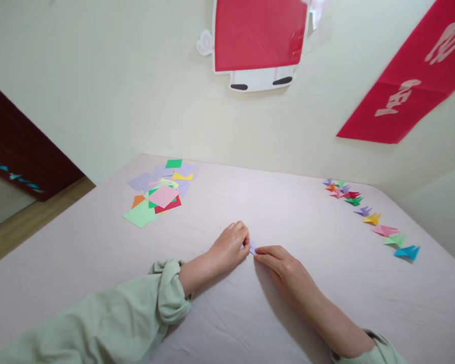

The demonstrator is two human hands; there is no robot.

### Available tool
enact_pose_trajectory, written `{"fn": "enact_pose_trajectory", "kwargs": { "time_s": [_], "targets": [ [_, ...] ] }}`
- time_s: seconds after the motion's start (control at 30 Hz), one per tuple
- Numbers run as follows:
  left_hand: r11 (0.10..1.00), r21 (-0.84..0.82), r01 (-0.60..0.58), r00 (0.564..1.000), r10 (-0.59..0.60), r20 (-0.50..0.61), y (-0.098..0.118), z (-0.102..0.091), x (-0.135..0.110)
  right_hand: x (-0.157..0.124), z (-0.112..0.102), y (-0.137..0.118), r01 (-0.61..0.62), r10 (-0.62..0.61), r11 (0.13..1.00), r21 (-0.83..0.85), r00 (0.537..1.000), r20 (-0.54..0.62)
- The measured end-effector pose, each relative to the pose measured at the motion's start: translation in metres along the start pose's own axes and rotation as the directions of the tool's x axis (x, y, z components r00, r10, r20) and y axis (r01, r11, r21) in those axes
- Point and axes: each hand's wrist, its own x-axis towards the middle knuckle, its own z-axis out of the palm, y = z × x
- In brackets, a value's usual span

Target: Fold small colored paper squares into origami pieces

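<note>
Between my two hands, near the middle of the table, is a small piece of folded lavender paper [252,247]. My left hand [232,243] is closed, its fingers curled and pinched at the paper's left side. On the right side, the fingers of my right hand [278,260] are pressed together against the paper's lower right edge. Most of the paper is hidden behind my fingers, so its folded shape cannot be made out.
Loose coloured paper squares [163,196] lie in a pile at the back left. A row of small folded paper figures [371,219] in several colours runs along the right side of the pale cloth-covered table [227,197]. A wall with red decorations [261,35] rises behind.
</note>
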Motion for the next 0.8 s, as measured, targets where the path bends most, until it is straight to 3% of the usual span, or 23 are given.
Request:
{"fn": "enact_pose_trajectory", "kwargs": {
  "time_s": [0.2,0.43,0.8],
  "targets": [
    [1.0,0.03,0.001,1.0,0.0,-0.027,0.001,0.0,-0.001,0.002,-0.002,-0.004,-0.005,0.006,1.0,-0.006,0.999,0.039],
    [0.997,0.06,-0.054,0.998,0.053,0.016,0.0,-0.004,-0.005,0.0,0.001,-0.001,-0.01,0.011,0.999,-0.03,1.0,0.024],
    [0.963,0.203,-0.179,0.982,0.162,0.098,0.006,-0.006,-0.032,0.0,-0.004,-0.002,0.006,-0.005,0.998,-0.057,1.0,0.015]
  ]
}}
